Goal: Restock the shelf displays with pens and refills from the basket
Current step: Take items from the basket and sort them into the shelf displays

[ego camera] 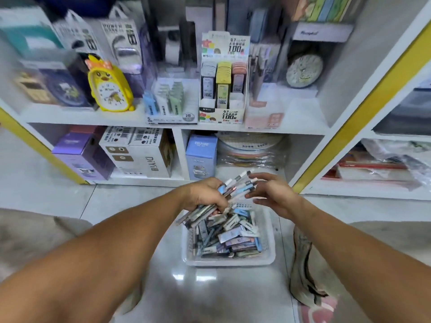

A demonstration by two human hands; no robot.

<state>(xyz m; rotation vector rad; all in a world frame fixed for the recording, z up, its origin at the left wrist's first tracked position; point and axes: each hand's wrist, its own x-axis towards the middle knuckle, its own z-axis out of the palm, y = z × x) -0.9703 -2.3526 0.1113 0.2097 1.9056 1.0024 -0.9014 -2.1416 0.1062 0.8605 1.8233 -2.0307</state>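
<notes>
Left hand (pixel 206 194) is curled round a mixed bundle of pens (pixel 233 190), held slanted above the white plastic mesh basket (pixel 265 257) on the tiled floor. Right hand (pixel 270 192) is spread, fingers loose — fingertips just beside the pen tips; contact can't be told. Basket is filled w/ pens and flat refill boxes (pixel 233 236). White shelf unit (pixel 163 125) is seen behind — cardboard refill display (pixel 222 89) on upper shelf, yellow chick-shaped clock (pixel 108 89) to its left.
</notes>
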